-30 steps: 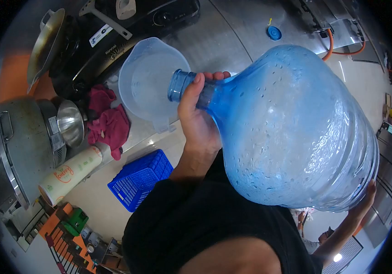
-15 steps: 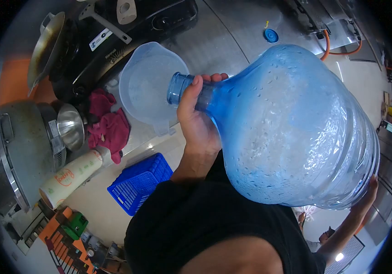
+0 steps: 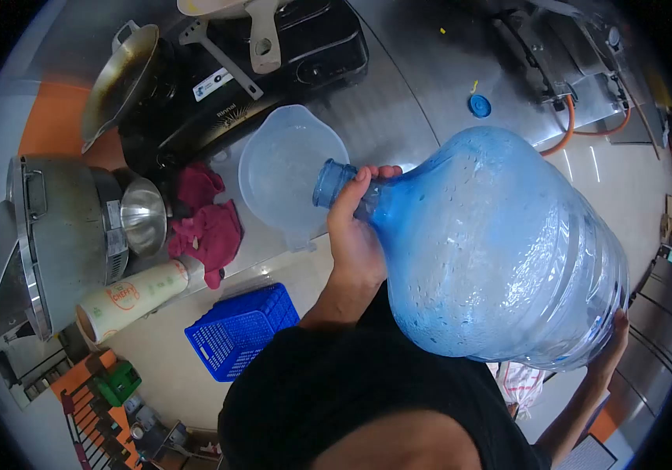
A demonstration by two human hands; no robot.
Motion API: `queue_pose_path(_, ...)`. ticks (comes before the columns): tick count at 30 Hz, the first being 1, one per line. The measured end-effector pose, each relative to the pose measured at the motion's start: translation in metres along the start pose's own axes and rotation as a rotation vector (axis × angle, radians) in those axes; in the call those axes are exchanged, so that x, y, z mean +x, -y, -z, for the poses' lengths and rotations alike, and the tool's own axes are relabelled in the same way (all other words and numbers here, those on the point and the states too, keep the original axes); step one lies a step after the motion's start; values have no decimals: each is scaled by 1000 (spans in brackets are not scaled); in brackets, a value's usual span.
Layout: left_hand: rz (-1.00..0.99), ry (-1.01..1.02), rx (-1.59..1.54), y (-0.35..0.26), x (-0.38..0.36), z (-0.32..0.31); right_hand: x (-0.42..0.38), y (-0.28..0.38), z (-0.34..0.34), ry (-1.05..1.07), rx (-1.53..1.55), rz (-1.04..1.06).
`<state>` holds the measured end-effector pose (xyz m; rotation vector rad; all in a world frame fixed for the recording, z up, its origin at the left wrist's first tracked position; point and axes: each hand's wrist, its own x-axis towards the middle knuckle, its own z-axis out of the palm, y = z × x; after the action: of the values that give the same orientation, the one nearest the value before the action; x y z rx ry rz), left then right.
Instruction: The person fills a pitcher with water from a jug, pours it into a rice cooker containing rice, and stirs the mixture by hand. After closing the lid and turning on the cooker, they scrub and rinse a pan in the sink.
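A large clear-blue water jug [image 3: 500, 258] lies on its side across my front, its neck pointing left, with droplets on its wall. My left hand [image 3: 355, 235] is wrapped round the neck, thumb on the near side. At the jug's base, my right hand [image 3: 614, 341] supports it from the right; most of its fingers are hidden. The jug's open mouth is by the right rim of a translucent plastic pitcher [image 3: 273, 168] standing on the steel counter. I cannot make out any water leaving the mouth.
A black gas stove [image 3: 218, 117] carries pans and a slotted turner [image 3: 222, 59]. Left of the pitcher lie a maroon cloth [image 3: 214, 231], a steel bowl [image 3: 144, 215] and a paper-like roll [image 3: 132, 300]. A blue cap [image 3: 479, 106] rests on the counter. A blue crate [image 3: 246, 333] is below.
The view has shifted, so the counter items appear lower and further right. The jug's base has come slightly inward; both hands keep their hold on it.
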<state>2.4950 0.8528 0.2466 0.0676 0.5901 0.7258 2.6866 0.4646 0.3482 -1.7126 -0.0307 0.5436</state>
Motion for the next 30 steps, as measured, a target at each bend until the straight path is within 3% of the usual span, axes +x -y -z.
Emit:
queue_pose_path(14, 28, 64, -38, -5, 2, 1, -7, 17, -19, -90, -137, 27)
queue_pose_path(24, 22, -5, -61, -8, -3, -4, -4, 23, -28, -95, -126, 77)
queue_pose_path(30, -12, 34, 2, -4, -7, -26, 45, -8, 0, 70, 82, -27)
